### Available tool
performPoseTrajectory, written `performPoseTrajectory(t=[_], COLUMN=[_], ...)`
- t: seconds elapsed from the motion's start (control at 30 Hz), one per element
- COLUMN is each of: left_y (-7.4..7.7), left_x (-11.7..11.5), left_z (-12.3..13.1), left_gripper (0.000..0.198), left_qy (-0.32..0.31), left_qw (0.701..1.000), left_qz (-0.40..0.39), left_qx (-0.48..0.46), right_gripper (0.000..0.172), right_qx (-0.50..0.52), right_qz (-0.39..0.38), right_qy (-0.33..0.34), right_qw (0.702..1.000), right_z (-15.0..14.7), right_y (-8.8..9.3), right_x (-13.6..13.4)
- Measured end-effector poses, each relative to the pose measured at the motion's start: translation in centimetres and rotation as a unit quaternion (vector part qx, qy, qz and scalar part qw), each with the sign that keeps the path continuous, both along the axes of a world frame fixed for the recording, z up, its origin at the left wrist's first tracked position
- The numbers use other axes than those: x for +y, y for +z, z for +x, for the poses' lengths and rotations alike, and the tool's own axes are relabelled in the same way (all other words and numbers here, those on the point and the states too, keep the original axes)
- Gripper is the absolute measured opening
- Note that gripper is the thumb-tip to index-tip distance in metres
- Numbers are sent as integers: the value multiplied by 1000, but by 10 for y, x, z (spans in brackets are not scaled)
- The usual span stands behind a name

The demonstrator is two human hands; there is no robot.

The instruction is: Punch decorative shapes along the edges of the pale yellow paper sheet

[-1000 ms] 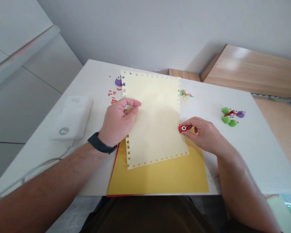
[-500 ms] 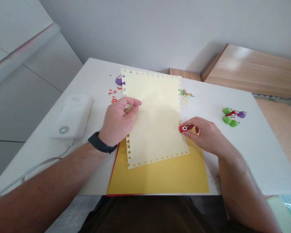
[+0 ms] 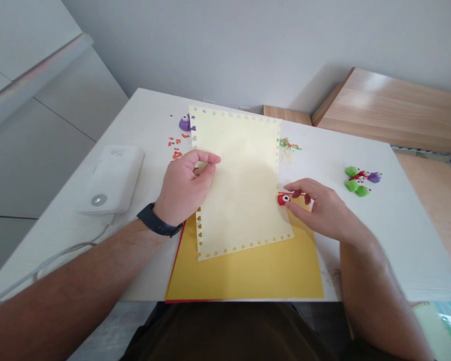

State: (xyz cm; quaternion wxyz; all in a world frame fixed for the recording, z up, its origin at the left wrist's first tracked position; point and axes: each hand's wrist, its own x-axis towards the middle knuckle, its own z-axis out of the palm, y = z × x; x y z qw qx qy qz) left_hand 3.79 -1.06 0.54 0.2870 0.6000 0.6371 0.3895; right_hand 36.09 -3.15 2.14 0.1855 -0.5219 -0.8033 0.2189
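Observation:
A cream sheet (image 3: 244, 175) with small shapes punched along its edges lies over yellow paper (image 3: 248, 276). My left hand (image 3: 188, 185) rests at the sheet's left side, thumb and index finger pinched together; whatever they might hold is hidden. At the sheet's right edge sits a red punch (image 3: 283, 199) with an eye-like top. My right hand (image 3: 315, 205) is just beside that punch, its thumb and index finger apart around it, the thumb near or touching it.
A purple punch (image 3: 184, 123) and orange cut-outs (image 3: 177, 155) lie by the sheet's left edge. Green and orange bits (image 3: 288, 145) are at the right. Several punches (image 3: 362, 180) stand farther right. A white device (image 3: 115, 180) with a cable is on the left.
The fingers of my right hand have opened off the red punch, which stays at the sheet's edge. The cream sheet has shifted very slightly. My left hand has hardly moved.

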Motion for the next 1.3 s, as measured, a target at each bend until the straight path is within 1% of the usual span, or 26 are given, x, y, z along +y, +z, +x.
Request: performPoseTrajectory(t=[0.03,0.1,0.2,0.27,0.37,0.47,0.57,0.7,0.8,0.93,1.1,1.3], left_y=[0,0,-1,-2,-1,-1,0,1,2,3,5,6], left_x=[0,0,0,0,-1,-1,-1,0,0,0,-1,-1], left_z=[0,0,-1,-1,-1,0,0,1,1,2,3,3], left_gripper=[22,22,23,24,25,26,26,26,26,26,25,26], left_qy=[0,0,-4,-6,-12,-14,-14,-14,-15,-16,-16,-17], left_qw=[1000,1000,1000,1000,1000,1000,1000,1000,1000,1000,1000,1000], left_qz=[1,5,7,7,4,5,2,4,7,1,4,5], left_qx=[0,2,2,-2,-10,-10,-6,1,3,-2,-2,-1], right_gripper=[27,29,29,28,23,21,21,19,21,27,34,34], right_qx=[11,36,42,28,4,-13,-32,-64,-97,-141,-183,-210], right_qz=[8,34,91,114,133,157,185,202,195,168,155,135], right_qy=[-22,-88,-189,-214,-207,-196,-187,-172,-173,-180,-196,-188], right_qw=[1000,995,977,970,969,968,964,962,960,959,951,950], right_z=[0,0,-3,-8,-16,-22,-26,-31,-36,-42,-48,-51], right_y=[-1,-5,-18,-26,-34,-39,-39,-37,-37,-38,-41,-47], right_x=[1,6,16,24,32,37,41,47,48,46,43,46])
